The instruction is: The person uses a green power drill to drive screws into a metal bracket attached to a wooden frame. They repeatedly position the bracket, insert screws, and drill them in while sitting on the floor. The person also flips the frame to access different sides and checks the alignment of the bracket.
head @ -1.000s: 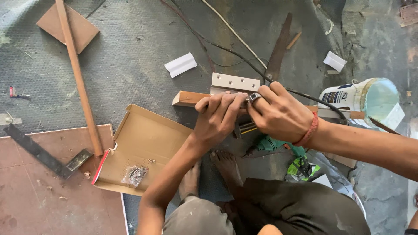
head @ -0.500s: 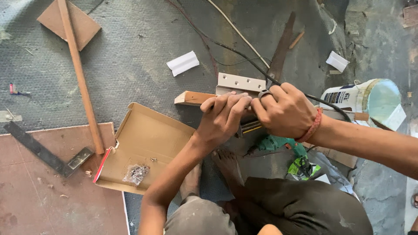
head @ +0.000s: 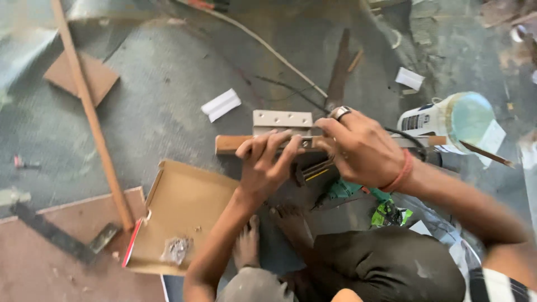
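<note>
Looking down from the head cam, pretty blurry but readable enough:

Left hand: left hand (head: 267, 162) lies over the top of a wooden strip (head: 232, 144), fingers curled over its far edge, so the grip is closed on the wood.

Right hand: right hand (head: 361, 148) is clamped down on the same strip just right of the left one. A ring shows on one finger and a red band on the wrist. Grip is closed too; something dark and yellow-striped (head: 313, 172) pokes out underneath it, but honestly can't tell what it is.

Wooden strip: lying flat on the floor (head: 162, 112), running left to right, in the middle of the scene, just far of the person's bare feet (head: 291, 223).

Hinge: a pale metal hinge plate (head: 282, 119) with screw holes sits right against the far side of the strip, touching it by the look of it.

Left side: an open cardboard box (head: 184, 207) lies near-left of the hands with a small bag of hardware (head: 176, 249) in it. A long thin wooden batten (head: 89, 112) runs from far to near beside it, and a brown board (head: 45, 263) sits in the near-left corner.

Right side: a white plastic jar (head: 447, 120) lies on its side, just right of the right hand.

Far side: a small white folded paper (head: 221, 104) and a cable (head: 268, 47) lie on the floor.

Near side: a green tool (head: 358, 193) shows under the right wrist.
</note>
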